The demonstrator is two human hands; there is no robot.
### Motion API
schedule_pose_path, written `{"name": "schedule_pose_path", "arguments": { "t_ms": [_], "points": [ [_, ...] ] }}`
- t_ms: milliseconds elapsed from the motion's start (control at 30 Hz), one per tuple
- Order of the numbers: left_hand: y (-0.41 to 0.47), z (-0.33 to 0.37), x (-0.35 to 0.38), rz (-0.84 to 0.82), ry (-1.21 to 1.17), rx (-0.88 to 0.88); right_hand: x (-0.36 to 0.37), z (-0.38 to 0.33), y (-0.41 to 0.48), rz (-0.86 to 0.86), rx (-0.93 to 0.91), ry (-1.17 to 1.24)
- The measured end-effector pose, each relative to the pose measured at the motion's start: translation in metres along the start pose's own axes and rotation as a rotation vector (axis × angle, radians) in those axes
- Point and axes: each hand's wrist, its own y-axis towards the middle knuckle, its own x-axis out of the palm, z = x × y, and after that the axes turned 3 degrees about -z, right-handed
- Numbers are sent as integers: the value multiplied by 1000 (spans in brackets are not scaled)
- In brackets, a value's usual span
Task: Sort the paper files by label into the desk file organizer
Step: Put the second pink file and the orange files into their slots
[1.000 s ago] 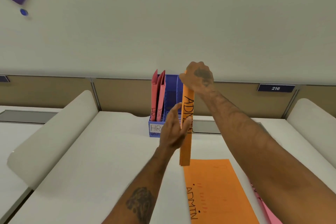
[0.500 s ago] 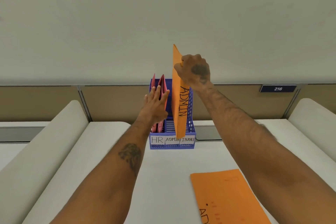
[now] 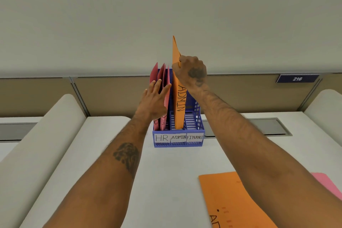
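A blue desk file organizer (image 3: 178,143) stands on the white desk, its slots labelled HR, ADMIN and FINANCE. Pink files (image 3: 162,79) stand in the HR slot. My right hand (image 3: 191,72) grips the upper edge of an orange file marked ADMIN (image 3: 178,102), held upright with its lower end inside the middle ADMIN slot. My left hand (image 3: 155,100) is flat, fingers spread, pressing against the pink files and holding them to the left. The FINANCE slot looks empty.
Another orange ADMIN file (image 3: 235,201) lies on the desk at the lower right, over a pink file (image 3: 327,183). Rounded white dividers (image 3: 37,146) rise on both sides. A partition with a plate numbered 216 (image 3: 297,78) runs behind.
The orange file has gone from over the desk to the organizer and sunk into the ADMIN slot. My left hand left that file and now presses on the pink files.
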Motion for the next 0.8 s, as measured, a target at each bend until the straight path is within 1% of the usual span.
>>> {"name": "schedule_pose_path", "arguments": {
  "t_ms": [167,467,800],
  "points": [
    [-7,-24,6,81,17,-10,23,-1,-5,-19,28,4],
    [-7,-32,13,119,8,3,60,-3,-24,-151,93,2],
    [-11,-31,11,140,-16,13,80,0,-41,-301,167,16]
  ]
}}
